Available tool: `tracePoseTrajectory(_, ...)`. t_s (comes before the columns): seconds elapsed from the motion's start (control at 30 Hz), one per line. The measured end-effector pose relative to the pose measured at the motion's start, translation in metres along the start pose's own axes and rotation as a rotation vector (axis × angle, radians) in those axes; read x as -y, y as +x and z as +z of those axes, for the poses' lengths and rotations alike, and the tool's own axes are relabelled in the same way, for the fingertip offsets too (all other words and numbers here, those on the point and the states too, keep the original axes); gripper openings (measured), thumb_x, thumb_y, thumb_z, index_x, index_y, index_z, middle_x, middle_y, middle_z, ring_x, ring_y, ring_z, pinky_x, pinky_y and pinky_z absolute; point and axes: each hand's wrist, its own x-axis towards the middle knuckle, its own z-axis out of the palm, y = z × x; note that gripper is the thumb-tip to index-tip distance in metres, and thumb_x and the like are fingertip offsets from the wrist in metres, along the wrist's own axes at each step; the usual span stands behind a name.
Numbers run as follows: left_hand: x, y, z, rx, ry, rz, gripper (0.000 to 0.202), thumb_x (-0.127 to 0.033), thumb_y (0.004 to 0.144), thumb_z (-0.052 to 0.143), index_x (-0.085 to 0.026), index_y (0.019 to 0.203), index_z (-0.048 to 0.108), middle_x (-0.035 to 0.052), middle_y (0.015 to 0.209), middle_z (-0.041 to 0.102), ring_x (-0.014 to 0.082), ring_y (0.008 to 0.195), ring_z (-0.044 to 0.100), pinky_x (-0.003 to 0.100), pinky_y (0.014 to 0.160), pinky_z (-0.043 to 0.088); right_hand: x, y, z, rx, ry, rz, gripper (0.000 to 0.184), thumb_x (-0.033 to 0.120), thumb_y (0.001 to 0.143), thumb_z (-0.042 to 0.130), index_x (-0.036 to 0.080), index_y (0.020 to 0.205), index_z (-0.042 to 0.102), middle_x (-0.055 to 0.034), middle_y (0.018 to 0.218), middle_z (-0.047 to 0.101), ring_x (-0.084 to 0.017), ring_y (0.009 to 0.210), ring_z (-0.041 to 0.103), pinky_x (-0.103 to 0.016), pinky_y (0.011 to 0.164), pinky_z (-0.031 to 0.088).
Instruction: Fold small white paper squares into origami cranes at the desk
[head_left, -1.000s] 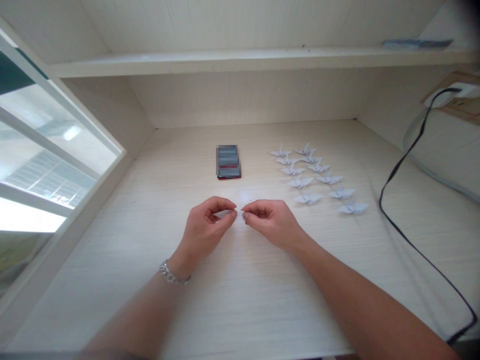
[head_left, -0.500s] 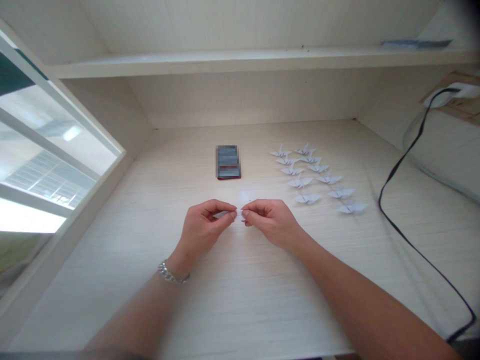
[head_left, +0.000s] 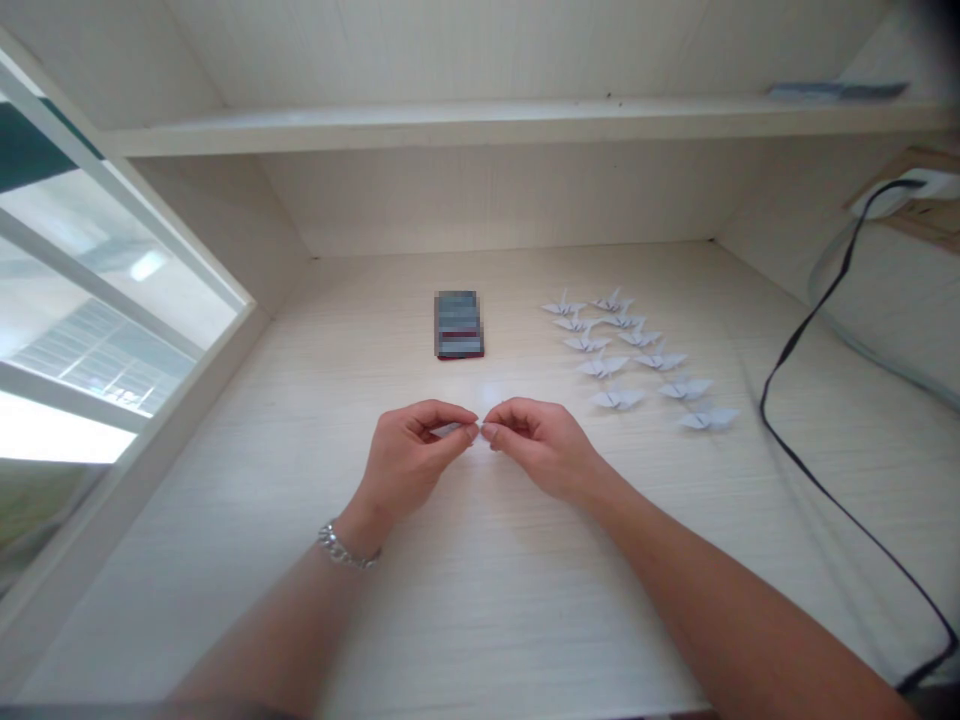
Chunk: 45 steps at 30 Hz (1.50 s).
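My left hand and my right hand meet in the middle of the desk, low in the view. Their fingertips pinch a small folded piece of white paper from both sides, and the fingers hide most of it. Ahead and to the right, several white origami cranes stand in loose rows on the pale wood-grain desk. A silver chain bracelet circles my left wrist.
A dark rectangular object, blurred and possibly a phone, lies ahead of my hands. A black cable runs along the right side. A window frame borders the left, and a shelf spans the back wall.
My hands have drawn slightly closer, with the fingertips now nearly meeting around the paper. The view has shifted very slightly.
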Motion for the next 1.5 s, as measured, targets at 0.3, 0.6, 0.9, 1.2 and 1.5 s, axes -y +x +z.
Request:
tracePoseTrajectory(0.3,-0.0013,0.0004,0.0008,0.026,-0.122,-0.032,0.017,-0.024,0.065,0.070,-0.014,0.077,0.064,0.0036,0.076,0.068,0.0131,0.068,0.062,0.022,0.061,0.050,0.0010,-0.0004,-0.0016,0.016,0.035,0.022,0.015,0.026,0.079,0.052,0.014,0.078,0.062,-0.0013,0.069,0.060,-0.012,0.064,0.053,-0.023,0.059,0.041)
tracePoseTrajectory(0.6,0.0002,0.0020,-0.0003,0.010,-0.124,-0.031,0.021,-0.026,0.065,0.071,-0.014,0.081,0.065,0.0054,0.080,0.069,0.0153,0.072,0.063,0.025,0.065,0.051,0.0017,-0.0010,-0.0005,-0.024,-0.043,0.020,0.016,0.027,0.080,0.051,0.015,0.075,0.061,0.0005,0.064,0.058,-0.010,0.058,0.048,-0.022,0.053,0.037)
tracePoseTrajectory(0.9,0.0005,0.0009,0.0017,-0.009,-0.069,0.000,0.018,-0.026,0.066,0.069,-0.014,0.079,0.061,0.0052,0.079,0.067,0.0161,0.074,0.063,0.024,0.062,0.051,-0.0008,-0.0009,0.0031,-0.015,-0.074,-0.005,0.013,0.024,0.078,0.052,0.016,0.077,0.062,-0.0012,0.070,0.062,-0.011,0.061,0.052,-0.022,0.056,0.040)
tracePoseTrajectory(1.2,0.0035,0.0004,0.0012,0.047,-0.045,0.013,0.017,-0.024,0.067,0.066,-0.016,0.080,0.060,0.0053,0.080,0.066,0.0173,0.077,0.063,0.026,0.064,0.051,-0.0039,-0.0008,0.0022,0.008,-0.156,-0.054,0.012,0.019,0.076,0.052,0.016,0.073,0.062,-0.0003,0.067,0.060,-0.011,0.059,0.051,-0.021,0.054,0.038)
tracePoseTrajectory(1.5,0.0013,0.0010,0.0007,0.092,-0.129,-0.054,0.018,-0.022,0.064,0.069,-0.015,0.078,0.060,0.0041,0.077,0.065,0.0155,0.073,0.063,0.024,0.062,0.050,0.0034,-0.0016,-0.0043,0.046,-0.190,-0.009,0.016,0.016,0.072,0.050,0.016,0.071,0.066,-0.0010,0.067,0.065,-0.012,0.060,0.055,-0.022,0.055,0.040)
